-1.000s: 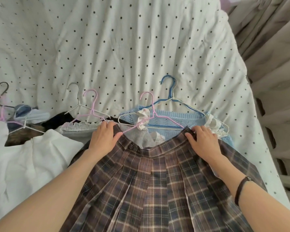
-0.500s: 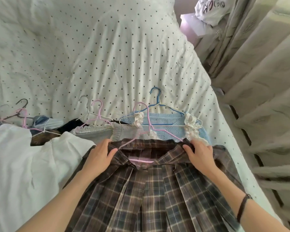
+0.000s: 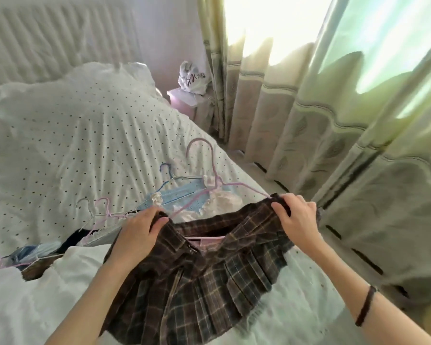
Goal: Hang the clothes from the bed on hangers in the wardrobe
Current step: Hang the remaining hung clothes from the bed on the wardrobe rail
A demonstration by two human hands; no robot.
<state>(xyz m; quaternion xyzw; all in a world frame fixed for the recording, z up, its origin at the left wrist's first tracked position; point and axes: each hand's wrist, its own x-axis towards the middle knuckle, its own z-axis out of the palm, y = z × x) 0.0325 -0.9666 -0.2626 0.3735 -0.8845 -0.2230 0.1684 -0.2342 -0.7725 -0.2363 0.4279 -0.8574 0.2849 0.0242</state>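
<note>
A brown plaid pleated skirt (image 3: 197, 277) hangs on a pink hanger (image 3: 210, 170), lifted above the bed. My left hand (image 3: 139, 230) grips the left end of its waistband. My right hand (image 3: 296, 217) grips the right end of the waistband, with the hanger's arm running into it. The hanger's hook sticks up between my hands. Under the skirt lies a light blue knit top (image 3: 182, 195) on a blue hanger (image 3: 168, 171).
The dotted white duvet (image 3: 72, 145) covers the bed. More clothes on white and pink hangers (image 3: 102, 212) lie at the left, with a white garment (image 3: 23, 295) in front. Curtains (image 3: 309, 120) hang close on the right. A pink bedside table (image 3: 182, 100) carries a white bag.
Both hands have raised the skirt and its pink hanger off the bed and carried them right. The view has swung up toward the curtains and headboard.
</note>
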